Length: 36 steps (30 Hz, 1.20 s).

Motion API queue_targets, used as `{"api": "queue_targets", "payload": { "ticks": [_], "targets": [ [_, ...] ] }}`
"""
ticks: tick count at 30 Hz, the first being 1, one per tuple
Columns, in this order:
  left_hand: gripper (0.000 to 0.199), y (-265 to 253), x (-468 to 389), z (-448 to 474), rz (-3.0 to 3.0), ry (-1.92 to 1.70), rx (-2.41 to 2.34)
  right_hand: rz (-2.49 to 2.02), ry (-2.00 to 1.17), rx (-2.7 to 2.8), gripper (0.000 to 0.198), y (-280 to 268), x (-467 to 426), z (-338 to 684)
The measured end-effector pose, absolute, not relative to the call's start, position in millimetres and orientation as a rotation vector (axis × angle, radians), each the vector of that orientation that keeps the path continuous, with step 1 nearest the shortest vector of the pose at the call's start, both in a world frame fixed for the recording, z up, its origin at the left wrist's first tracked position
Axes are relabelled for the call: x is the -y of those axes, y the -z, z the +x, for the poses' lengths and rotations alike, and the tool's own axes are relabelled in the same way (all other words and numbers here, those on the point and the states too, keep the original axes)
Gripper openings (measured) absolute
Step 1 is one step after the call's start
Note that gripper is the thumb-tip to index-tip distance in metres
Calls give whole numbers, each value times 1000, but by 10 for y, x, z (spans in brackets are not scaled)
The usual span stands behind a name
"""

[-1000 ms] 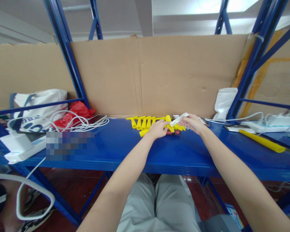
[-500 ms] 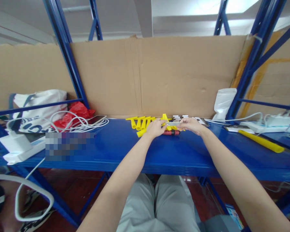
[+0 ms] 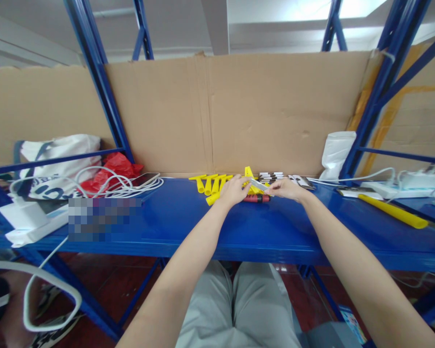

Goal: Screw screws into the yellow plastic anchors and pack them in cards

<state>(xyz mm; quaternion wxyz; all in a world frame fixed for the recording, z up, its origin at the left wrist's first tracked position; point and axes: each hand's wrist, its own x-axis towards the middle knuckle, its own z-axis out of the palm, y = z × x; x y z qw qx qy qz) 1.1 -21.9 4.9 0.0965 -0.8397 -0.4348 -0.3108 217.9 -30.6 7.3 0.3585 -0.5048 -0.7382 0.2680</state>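
Note:
My left hand [image 3: 234, 189] is closed around a yellow T-shaped scraper-like tool [image 3: 213, 199]. Its handle end sticks out left of the palm, and its wide head [image 3: 248, 172] shows past the fingertips. Between the fingers of my right hand [image 3: 285, 188] is a thin pale flat strip [image 3: 260, 184], which slants across the yellow head; whether it is seated there I cannot tell. Just below both hands lies a red and black screwdriver [image 3: 258, 198]. Several similar yellow tools [image 3: 209, 185] rest in a row behind my left hand.
Small white-and-dark packets [image 3: 271, 176] lie behind my right hand on the blue shelf [image 3: 188, 227]. A white pouch [image 3: 336, 155] leans at the back right. To the right is a yellow tube [image 3: 393, 211]; white cables [image 3: 144, 187] and a power strip [image 3: 39, 229] occupy the left.
The pale strip has gone from nearly level to slanting, its right end lower. The yellow head has shifted slightly upward, and my right hand has moved a little.

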Motion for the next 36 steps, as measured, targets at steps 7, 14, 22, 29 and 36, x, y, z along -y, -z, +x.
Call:
{"api": "queue_targets", "payload": {
  "ticks": [7, 14, 22, 29, 36],
  "targets": [
    [35, -36, 196, 15, -2503, 975, 1277, -1328, -878, 1951, 40, -83, 346, 2146],
    [49, 0, 154, 17, -2547, 977, 1257, -1184, -1066, 1570, 17, -89, 333, 2043],
    [56, 55, 84, 61, -2622, 962, 1105, -1193, -1017, 1436, 19, -67, 349, 1862],
    [52, 83, 40, 75, -2626, 1008, 1075, -1158, -1036, 1451, 24, -43, 319, 1872],
    [44, 64, 116, 83, -2634, 920, 1037, -1183, -960, 1612, 32, -18, 278, 1904]
  ]
}}
